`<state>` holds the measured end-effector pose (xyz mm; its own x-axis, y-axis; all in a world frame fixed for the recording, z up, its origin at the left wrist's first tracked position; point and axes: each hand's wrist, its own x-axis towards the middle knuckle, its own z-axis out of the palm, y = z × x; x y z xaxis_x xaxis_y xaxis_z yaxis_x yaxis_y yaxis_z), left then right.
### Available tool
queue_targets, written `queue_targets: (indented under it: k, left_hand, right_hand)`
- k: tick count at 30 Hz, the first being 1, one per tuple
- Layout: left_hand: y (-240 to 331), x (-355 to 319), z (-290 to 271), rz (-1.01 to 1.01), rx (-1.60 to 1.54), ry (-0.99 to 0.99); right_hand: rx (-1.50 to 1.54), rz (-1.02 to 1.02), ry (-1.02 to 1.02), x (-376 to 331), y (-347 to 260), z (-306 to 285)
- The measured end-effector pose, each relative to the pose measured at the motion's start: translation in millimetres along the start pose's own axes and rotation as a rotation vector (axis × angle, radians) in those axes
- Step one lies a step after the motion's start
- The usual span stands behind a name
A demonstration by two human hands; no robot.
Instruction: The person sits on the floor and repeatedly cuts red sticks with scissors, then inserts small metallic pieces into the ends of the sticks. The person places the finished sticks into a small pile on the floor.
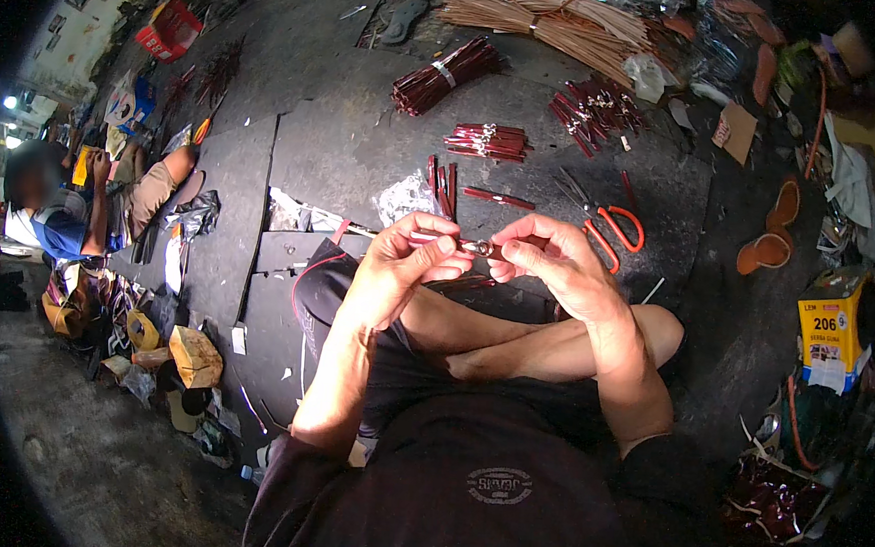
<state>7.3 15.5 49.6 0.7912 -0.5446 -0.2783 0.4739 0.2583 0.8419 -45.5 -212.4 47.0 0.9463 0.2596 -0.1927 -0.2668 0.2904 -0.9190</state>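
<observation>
Above my crossed legs, both hands pinch a short dark red strap with a small shiny metal fitting, likely a buckle [482, 247]. My left hand [398, 271] grips its left end between thumb and fingers. The right end is pinched in my right hand [570, 274], close to the metal. Fingers cover part of the strap. Just beyond lie a single red strap [499, 197], a few upright straps [442, 186] and a clear plastic bag [407, 197]. Orange-handled scissors [615, 236] rest to the right of my right hand.
Farther off lie a stack of red straps [488, 141], a banded dark red bundle [448, 76], a loose pile with metal fittings [597, 115] and long tan strips [543, 21]. At right are brown sandals [771, 234] and a yellow can [829, 328]. Another person [72, 191] sits at left.
</observation>
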Motion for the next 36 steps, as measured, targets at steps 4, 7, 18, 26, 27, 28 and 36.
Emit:
queue_targets:
  k: [4,7,18,26,27,28,36]
  left_hand:
    - [-15,-1,2,-0.082,-0.132,0.069]
    - [-22,-2,7,-0.017,-0.146,0.119]
    - [-18,0,21,0.157,0.137,0.168]
    - [-5,-1,26,0.127,0.355,0.098]
    - [-9,-1,25,0.146,0.363,0.083]
    - [-12,-2,24,0.165,0.372,0.068]
    - [-15,-7,32,0.208,0.349,0.185]
  right_hand:
    - [-0.341,-0.183,0.122,-1,-1,9]
    - [-0.690,-0.533,0.148,2,3,16]
    - [-0.366,-0.269,0.196,-1,8,16]
    - [-0.210,-0.038,0.128,-1,-2,3]
    - [-0.209,0.023,0.091,-1,-2,0]
    - [-0.207,0.084,0.053,-1,-2,-1]
    - [-0.228,-0.079,0.019,0,8,7]
